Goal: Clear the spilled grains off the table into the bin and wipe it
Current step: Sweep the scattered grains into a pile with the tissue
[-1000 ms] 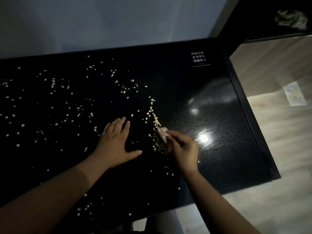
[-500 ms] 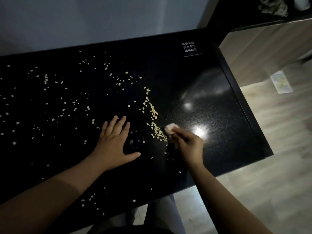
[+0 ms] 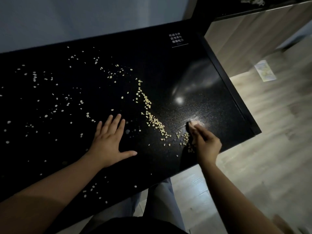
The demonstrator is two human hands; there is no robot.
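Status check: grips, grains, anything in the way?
Left grip open, flat on table. Right grip pinches pale wad. Grains scattered, ridge beside wad. Nothing in the way.

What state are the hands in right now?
Left hand: open, flat on the table.
Right hand: closed, pinching a small pale wad against the table.

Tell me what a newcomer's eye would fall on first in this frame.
Pale grains lie scattered over the glossy black table, densest in a diagonal line near its middle. The left hand lies flat, fingers spread, beside that line, while the right hand pinches a small pale wad against the surface at the line's near end, below a bright light reflection.
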